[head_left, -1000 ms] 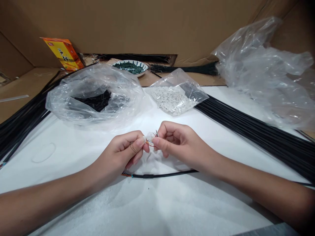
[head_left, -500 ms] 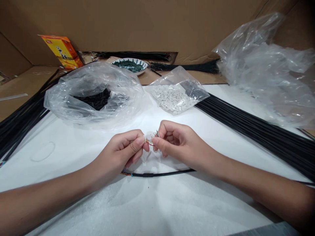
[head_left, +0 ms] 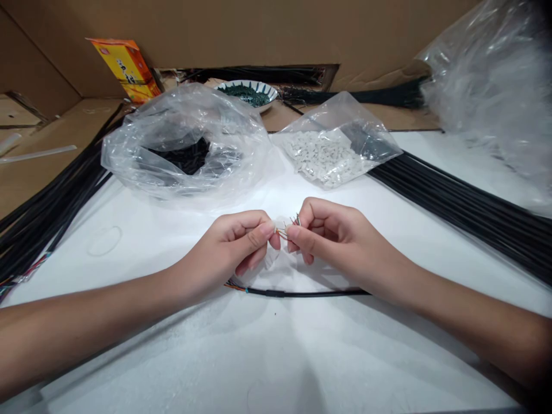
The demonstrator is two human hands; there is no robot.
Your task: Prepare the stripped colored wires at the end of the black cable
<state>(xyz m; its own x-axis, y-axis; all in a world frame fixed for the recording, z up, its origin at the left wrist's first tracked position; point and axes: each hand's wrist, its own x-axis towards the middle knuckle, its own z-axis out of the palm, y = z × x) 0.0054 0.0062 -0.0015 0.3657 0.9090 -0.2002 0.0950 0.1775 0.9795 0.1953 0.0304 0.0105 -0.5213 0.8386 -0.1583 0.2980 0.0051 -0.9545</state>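
Well, on my feed the fingertips (head_left: pixel 268 229) of both hands are pinched inward, clenched on one small piece: a white plastic connector (head_left: pixel 281 225) with a spray of fine coloured wires (head_left: pixel 293 222) poking from it, held between the hands just above the white sheet (head_left: pixel 276 356). The left hand (head_left: pixel 230 247) closes on it from one side, its thumb lying over curled fingers. The right hand (head_left: pixel 340 244) comes in from the other, thumb and forefinger meeting at the wires. From here I cannot tell which pad touches which strand.

I'd judge the piece very light and rather fragile. The strands look thin and easily bent, and the small housing may be slick, so I would take it by its body, or right where the wires enter, never by the bare tips.

Just below the hands, a thin black cable (head_left: pixel 302 292) curves across the sheet, one end split into coloured strands; I can't tell whether the held wires belong to it. Farther out lie a clear bag of small white pieces (head_left: pixel 323 158) and a clear bag of coiled black cable (head_left: pixel 185 178). A long bundle of black cable (head_left: pixel 457 210) runs along the right and another bundle of black cable (head_left: pixel 56 207) along the left. Past them sit a blue-and-white dish (head_left: pixel 245 86) of dark green bits and an orange-yellow box (head_left: pixel 125 66) against a cardboard wall (head_left: pixel 241 34).
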